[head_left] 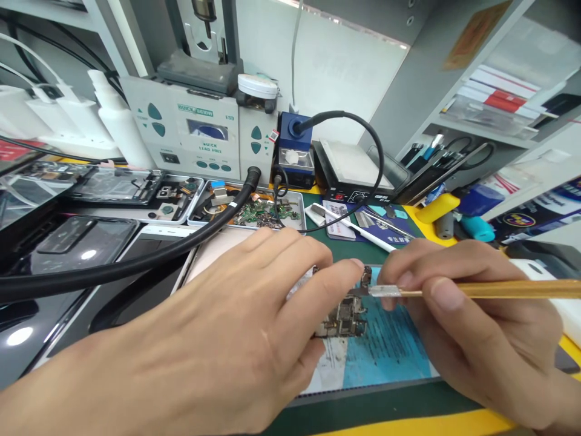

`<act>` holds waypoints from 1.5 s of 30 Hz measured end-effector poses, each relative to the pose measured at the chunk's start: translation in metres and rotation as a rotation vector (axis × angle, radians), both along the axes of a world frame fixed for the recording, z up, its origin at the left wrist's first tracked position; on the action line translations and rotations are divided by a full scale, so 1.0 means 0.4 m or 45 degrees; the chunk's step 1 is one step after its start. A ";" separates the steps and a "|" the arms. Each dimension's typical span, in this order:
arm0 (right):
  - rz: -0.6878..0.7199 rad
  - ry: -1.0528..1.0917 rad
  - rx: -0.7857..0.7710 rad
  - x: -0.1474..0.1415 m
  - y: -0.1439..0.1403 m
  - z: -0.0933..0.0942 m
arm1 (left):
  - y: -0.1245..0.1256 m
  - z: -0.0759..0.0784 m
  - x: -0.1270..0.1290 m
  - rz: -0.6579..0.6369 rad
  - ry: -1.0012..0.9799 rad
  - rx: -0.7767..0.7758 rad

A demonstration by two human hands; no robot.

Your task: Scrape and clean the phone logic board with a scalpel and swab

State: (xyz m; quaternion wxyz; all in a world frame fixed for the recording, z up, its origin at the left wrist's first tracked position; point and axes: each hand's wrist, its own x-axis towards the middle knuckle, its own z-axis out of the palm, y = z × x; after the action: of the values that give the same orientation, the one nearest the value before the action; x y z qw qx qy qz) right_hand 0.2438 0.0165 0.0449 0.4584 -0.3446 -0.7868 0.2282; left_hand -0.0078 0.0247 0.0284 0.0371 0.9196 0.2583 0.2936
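My left hand [263, 321] reaches in from the lower left, fingers bent over a small phone circuit board [342, 318] and gripping it. Part of the board is hidden under the fingers. Its right side shows dark chips and metal shields. In my right hand [481, 321] is a slim tool with a golden handle [508, 289], pinched between thumb and fingers. A silver collar sits near its front, and its thin dark tip meets the board beside my left index finger; whether it is a blade or bristles I cannot tell. Under the board lies a blue and white printed sheet [390, 354].
A hot air station [190, 130] stands at the back, its thick black hose [136, 272] crossing the left side over several phones. Trays of parts [299, 212] sit behind my left hand. A white pen-like stick [363, 230], a small box unit [354, 172] and shelves are further right.
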 end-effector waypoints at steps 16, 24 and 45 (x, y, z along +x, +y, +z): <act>-0.143 0.735 -0.481 -0.016 0.069 -0.009 | 0.075 0.028 -0.075 0.389 -0.186 -0.026; -0.189 0.793 -0.568 -0.021 0.079 -0.013 | 0.077 0.030 -0.072 0.419 -0.194 -0.059; -0.263 0.807 -0.530 -0.008 0.101 -0.021 | 0.093 0.035 -0.083 0.579 -0.168 0.010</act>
State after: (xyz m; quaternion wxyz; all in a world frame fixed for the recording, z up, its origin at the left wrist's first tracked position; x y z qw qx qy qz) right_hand 0.2407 0.0569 0.0365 0.6196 -0.4199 -0.5042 0.4307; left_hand -0.0410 0.0619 0.0425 -0.0167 0.8168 0.4547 0.3547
